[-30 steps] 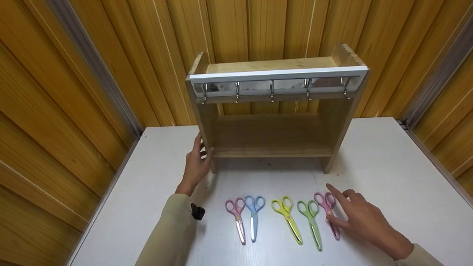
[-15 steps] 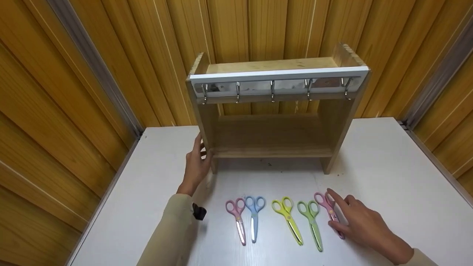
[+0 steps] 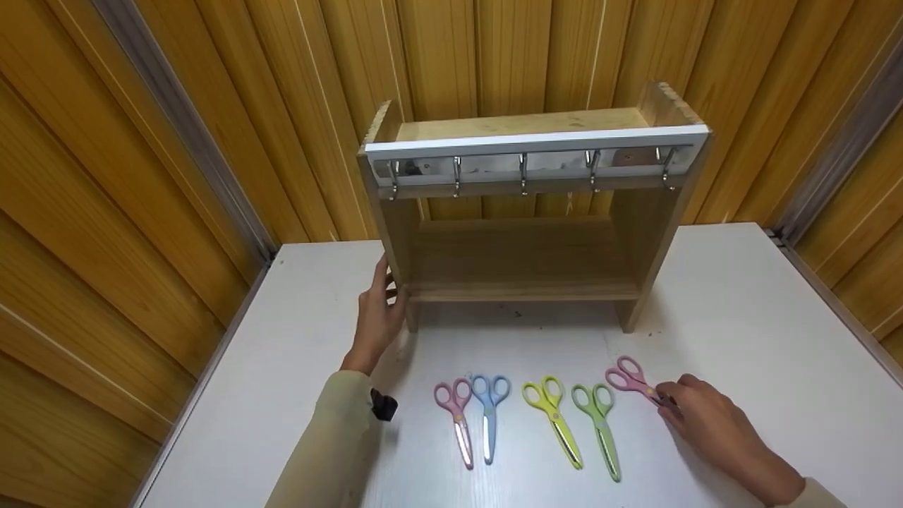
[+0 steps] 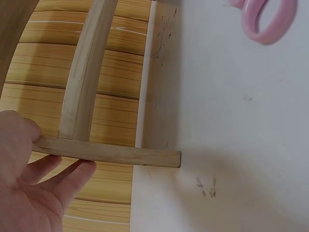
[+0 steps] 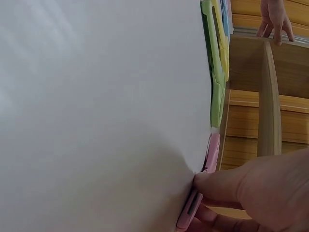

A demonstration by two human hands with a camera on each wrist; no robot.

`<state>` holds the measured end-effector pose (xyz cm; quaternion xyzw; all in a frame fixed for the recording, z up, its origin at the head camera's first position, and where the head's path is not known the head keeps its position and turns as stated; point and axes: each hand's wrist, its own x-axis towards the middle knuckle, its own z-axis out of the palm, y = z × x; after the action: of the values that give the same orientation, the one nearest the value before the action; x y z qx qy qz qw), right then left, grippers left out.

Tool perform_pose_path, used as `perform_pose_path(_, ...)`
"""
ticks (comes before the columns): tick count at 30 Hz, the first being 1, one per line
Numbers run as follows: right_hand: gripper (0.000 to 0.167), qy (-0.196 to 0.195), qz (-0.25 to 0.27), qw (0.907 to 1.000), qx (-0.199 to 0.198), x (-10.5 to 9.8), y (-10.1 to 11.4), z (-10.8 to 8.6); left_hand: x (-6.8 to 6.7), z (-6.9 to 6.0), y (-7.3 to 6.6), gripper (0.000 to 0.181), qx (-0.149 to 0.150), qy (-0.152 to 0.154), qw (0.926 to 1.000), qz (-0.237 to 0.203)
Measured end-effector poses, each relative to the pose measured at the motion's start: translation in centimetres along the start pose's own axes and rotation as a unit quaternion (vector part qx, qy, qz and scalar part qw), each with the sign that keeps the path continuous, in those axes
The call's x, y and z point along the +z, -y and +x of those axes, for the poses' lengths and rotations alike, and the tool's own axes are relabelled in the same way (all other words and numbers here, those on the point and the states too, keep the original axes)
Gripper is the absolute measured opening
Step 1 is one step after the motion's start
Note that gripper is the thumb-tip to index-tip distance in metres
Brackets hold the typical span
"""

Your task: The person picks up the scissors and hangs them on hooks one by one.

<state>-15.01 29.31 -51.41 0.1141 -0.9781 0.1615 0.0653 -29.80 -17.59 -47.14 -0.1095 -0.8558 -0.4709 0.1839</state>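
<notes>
My left hand (image 3: 377, 321) grips the left side panel of a small wooden shelf (image 3: 522, 293), thumb on one face and fingers on the other, as the left wrist view (image 4: 36, 179) shows. With thumb and fingers, my right hand (image 3: 716, 423) pinches a pair of pink scissors (image 3: 630, 375) around the blades. Their handle loops point up and left toward the shelf; the blade tips are hidden by the hand. To the left lie green scissors (image 3: 597, 416), yellow scissors (image 3: 554, 416), blue scissors (image 3: 488, 409) and another pink pair (image 3: 455, 409), loops toward the shelf.
A metal strip with several hooks (image 3: 523, 173) runs along the shelf's upper front. Nothing hangs on the hooks. The shelf stands on a white table (image 3: 317, 296), with wood-panelled walls (image 3: 508, 63) behind and on both sides.
My right hand has closed on the rightmost pink scissors by the blades. Those scissors have turned, with the blades swinging to the right. The left hand stays on the shelf.
</notes>
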Motion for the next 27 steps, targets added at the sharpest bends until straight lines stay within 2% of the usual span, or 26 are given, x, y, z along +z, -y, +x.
perform_pose_path(7, 0.023, 0.021, 0.015, 0.9995, 0.018, -0.1, 0.0, 0.3, 0.1, -0.1, -0.1, 0.074, -0.003, 0.004, 0.9999, -0.009)
perform_pose_path(14, 0.025, 0.033, 0.021, 0.9988, 0.028, -0.3, -0.2, 0.4, 0.1, -0.1, -0.1, 0.074, -0.018, 0.011, 0.9997, -0.010)
perform_pose_path(17, 0.027, 0.042, 0.027, 0.9982, 0.034, -0.5, -0.3, 0.6, 0.1, 0.0, -0.2, 0.074, -0.016, 0.010, 0.9998, -0.010)
perform_pose_path(23, 0.016, 0.044, 0.044, 0.9975, 0.033, -1.2, -0.8, 1.0, 0.0, 0.1, -0.3, 0.072, 0.007, 0.005, 0.9999, 0.009)
perform_pose_path(27, 0.016, 0.042, 0.034, 0.9983, 0.020, -1.8, -1.2, 1.2, 0.1, 0.1, -0.3, 0.073, 0.000, 0.006, 0.9999, 0.016)
